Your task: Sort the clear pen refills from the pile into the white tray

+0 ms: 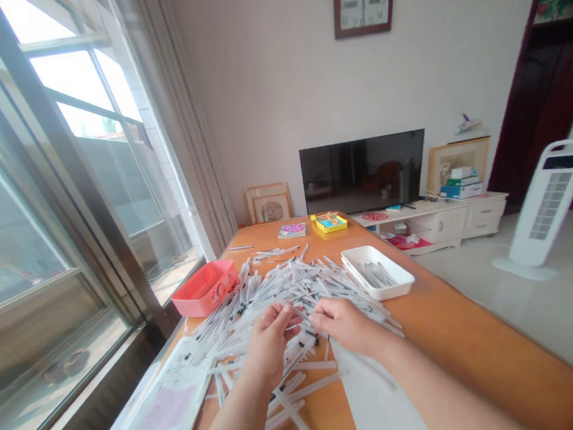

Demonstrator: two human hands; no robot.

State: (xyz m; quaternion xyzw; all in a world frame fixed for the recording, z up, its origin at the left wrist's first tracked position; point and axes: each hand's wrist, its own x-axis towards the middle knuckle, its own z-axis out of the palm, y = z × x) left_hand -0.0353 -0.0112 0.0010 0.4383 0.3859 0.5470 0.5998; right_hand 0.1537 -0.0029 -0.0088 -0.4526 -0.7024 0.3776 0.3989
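My left hand (271, 333) and my right hand (343, 322) face each other above the near side of a large heap of slim translucent plastic tubes (292, 278), many with black ends. The fingers of both hands are pinched. Between them runs one slim translucent tube (301, 313), its far end at my left fingertips and its near end at my right. My fingers cover much of it, so what is inside cannot be made out. Several loose tubes (296, 408) lie crossed on the table below my left hand.
The wooden table (442, 335) bears a red plastic basket (205, 289) to the left and a white tray (387, 274) of thin sticks to the right. A booklet (165, 399), a white sheet (377, 394), a magazine (292, 230) and a yellow box (330, 223) lie around the heap.
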